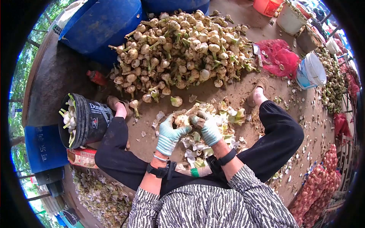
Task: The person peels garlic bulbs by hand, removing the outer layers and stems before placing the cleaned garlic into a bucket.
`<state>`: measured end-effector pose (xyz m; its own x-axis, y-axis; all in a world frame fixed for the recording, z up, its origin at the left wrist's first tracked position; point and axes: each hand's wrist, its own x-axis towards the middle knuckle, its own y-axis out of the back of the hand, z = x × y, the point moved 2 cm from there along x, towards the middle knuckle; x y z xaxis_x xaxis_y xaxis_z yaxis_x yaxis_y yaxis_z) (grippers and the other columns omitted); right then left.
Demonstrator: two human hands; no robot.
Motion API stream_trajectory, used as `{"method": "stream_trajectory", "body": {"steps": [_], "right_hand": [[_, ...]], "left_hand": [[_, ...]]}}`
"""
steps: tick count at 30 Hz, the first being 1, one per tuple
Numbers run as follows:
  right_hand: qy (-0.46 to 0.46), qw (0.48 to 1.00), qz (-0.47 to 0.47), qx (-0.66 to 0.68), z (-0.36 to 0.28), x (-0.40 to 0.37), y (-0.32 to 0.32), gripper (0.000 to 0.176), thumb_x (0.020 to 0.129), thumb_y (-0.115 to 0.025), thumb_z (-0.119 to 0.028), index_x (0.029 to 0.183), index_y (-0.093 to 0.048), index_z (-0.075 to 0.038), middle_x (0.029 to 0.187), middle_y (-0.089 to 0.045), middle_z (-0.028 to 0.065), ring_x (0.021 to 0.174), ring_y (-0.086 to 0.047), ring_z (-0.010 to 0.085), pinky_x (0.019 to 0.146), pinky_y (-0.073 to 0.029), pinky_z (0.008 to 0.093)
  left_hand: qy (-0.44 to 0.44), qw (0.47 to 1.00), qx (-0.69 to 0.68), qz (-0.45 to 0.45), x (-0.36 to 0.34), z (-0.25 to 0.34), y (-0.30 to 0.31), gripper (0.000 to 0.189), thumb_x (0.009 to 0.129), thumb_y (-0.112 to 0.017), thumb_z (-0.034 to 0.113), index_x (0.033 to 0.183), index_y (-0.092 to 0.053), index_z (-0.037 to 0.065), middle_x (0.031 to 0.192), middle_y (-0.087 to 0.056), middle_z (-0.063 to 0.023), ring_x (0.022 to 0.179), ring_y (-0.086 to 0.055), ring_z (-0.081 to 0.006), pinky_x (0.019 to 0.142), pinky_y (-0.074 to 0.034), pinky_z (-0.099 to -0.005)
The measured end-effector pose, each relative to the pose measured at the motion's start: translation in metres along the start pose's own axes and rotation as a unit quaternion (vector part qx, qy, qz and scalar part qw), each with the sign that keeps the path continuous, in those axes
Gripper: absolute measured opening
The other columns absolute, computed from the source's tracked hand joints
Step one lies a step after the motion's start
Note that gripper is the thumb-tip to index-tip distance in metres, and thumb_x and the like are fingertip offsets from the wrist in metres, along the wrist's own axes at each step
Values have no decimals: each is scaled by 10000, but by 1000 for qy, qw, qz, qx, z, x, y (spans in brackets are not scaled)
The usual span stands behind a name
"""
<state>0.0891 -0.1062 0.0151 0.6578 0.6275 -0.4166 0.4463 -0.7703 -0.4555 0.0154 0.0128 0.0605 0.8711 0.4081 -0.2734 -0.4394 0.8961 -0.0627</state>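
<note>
My left hand, in a striped white and teal glove, is closed round a garlic bulb held between my knees. Close against the bulb's right side is my right hand, gloved the same way, with its fingers curled in. Something brown shows at its fingertips, but whether it is a dirty glove tip or a held thing I cannot make out. Beneath both hands lie loose garlic skins. One trimmed bulb rests on the ground just beyond them, in front of a large heap of garlic with stems.
At my left stands a black bucket holding pale garlic with green stems. Blue tubs stand behind the heap. To the right are a red mesh bag, a white bucket and filled mesh sacks. Peelings lie at lower left.
</note>
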Motion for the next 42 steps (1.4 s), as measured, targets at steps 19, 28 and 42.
{"method": "stream_trajectory", "body": {"steps": [19, 28, 42], "right_hand": [[-31, 994, -63, -81, -23, -13, 6, 273, 797, -620, -192, 981, -588, 6, 862, -601, 13, 758, -537, 71, 695, -449, 219], [11, 990, -38, -137, 2, -16, 5, 278, 783, -633, -222, 959, -555, -23, 815, -568, 2, 677, -519, 68, 599, -444, 213], [3, 986, -49, -160, 25, -10, 0, 243, 762, -597, -66, 996, -595, 0, 865, -627, 39, 759, -551, 90, 686, -441, 219]], "left_hand": [[15, 998, 51, -37, -9, -17, -1, 512, 703, -709, 362, 1017, -563, -16, 843, -609, -36, 718, -577, -108, 663, -486, -234], [214, 936, -278, -12, -14, -34, -1, 594, 745, -560, 571, 1027, -555, 48, 782, -613, -48, 562, -581, -139, 432, -467, -243], [215, 913, -337, 81, -21, -65, 26, 375, 833, -534, 428, 931, -590, 70, 758, -607, -15, 568, -572, -96, 422, -451, -225]]}}
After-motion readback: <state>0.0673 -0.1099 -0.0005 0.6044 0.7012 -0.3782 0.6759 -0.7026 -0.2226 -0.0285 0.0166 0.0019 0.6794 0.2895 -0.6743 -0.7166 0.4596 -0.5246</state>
